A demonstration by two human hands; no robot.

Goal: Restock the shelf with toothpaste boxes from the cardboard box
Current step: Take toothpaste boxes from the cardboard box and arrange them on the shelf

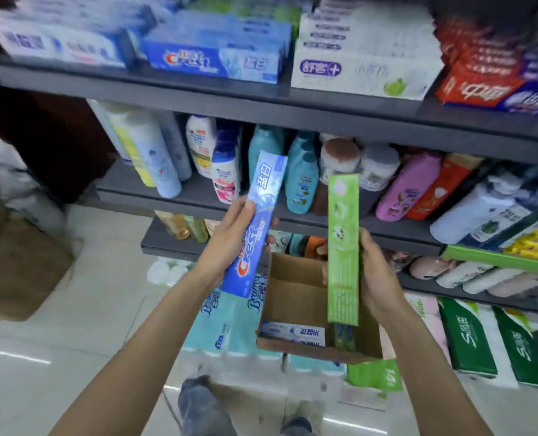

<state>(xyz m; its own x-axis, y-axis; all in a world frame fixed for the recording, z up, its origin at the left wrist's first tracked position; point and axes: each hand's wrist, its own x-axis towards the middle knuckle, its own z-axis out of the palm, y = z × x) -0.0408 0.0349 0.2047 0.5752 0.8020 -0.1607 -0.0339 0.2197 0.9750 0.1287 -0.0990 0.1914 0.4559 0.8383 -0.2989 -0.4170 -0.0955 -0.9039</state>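
Observation:
My left hand (230,237) grips a blue Crest toothpaste box (258,212), held upright and tilted a little to the right. My right hand (376,272) holds a green toothpaste box (343,247) upright. Both boxes hang above an open cardboard box (296,297) that rests on packs below the shelves. Inside it lie a white-blue toothpaste box (296,333) and a green one (345,336). The top shelf (198,92) carries stacked toothpaste: blue Crest boxes (214,55), white boxes (359,70) and red boxes (488,80).
The middle shelf (173,193) holds shampoo and lotion bottles (302,177). Tissue packs (220,322) and green packs (469,341) stand at floor level. A brown sack (16,265) lies on the tiled floor at left. My legs (204,407) show at the bottom.

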